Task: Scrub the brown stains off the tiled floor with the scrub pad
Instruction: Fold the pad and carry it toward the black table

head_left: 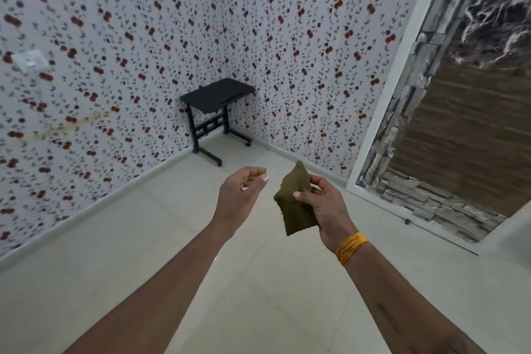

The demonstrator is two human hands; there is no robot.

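Note:
An olive-green scrub pad [293,204] is held up in front of me, well above the floor. My right hand [324,204] grips it, thumb across its front face and fingers behind. My left hand [242,192] hangs in the air just left of the pad, a small gap apart, fingers loosely curled and holding nothing. The cream tiled floor [258,282] stretches below both arms. No brown stain shows on the tiles in this view.
A small black wheeled table [217,95] stands in the far corner. Floral-papered walls [100,80] close the left and back sides. A stone-patterned panel in a white frame [448,129] fills the right. A yellow bangle [350,247] circles my right wrist.

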